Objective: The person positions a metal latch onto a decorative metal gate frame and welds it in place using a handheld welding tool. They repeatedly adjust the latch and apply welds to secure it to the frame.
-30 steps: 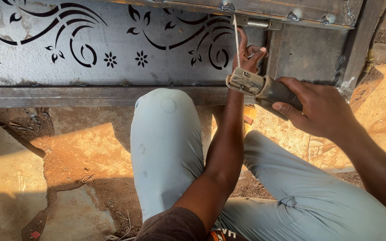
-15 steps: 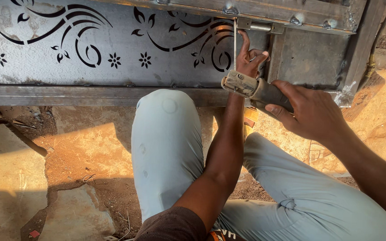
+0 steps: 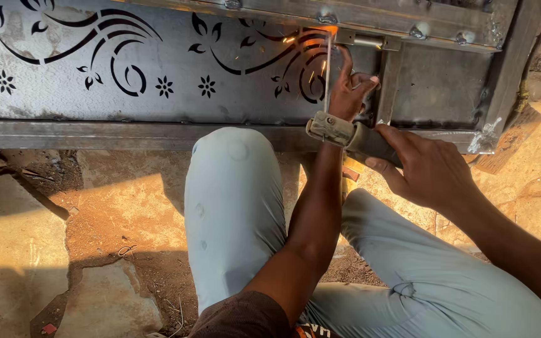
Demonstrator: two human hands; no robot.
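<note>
My right hand (image 3: 430, 172) grips the dark handle of a welding electrode holder (image 3: 339, 133). A thin welding rod (image 3: 328, 75) rises from its clamp to the top rail of a metal gate panel (image 3: 95, 94). At the rod's tip (image 3: 330, 30) there is an orange glow with sparks flying off. My left hand (image 3: 350, 91) reaches up past the holder and its fingers steady the rod against the panel, next to a small hinge tube (image 3: 368, 42). I squat with both knees in pale trousers (image 3: 233, 206) under my arms.
The panel has cut-out floral scrolls and flowers and rests on a flat steel bar (image 3: 82, 134). A vertical steel strip (image 3: 388, 81) stands right of the rod. Below lie stone slabs (image 3: 14, 250), reddish dirt (image 3: 139, 213) and a rough stone (image 3: 533, 163) at the right.
The rod tip has struck an arc: an orange glow and sparks now show at the top rail. Both hands and the holder have stayed almost in place.
</note>
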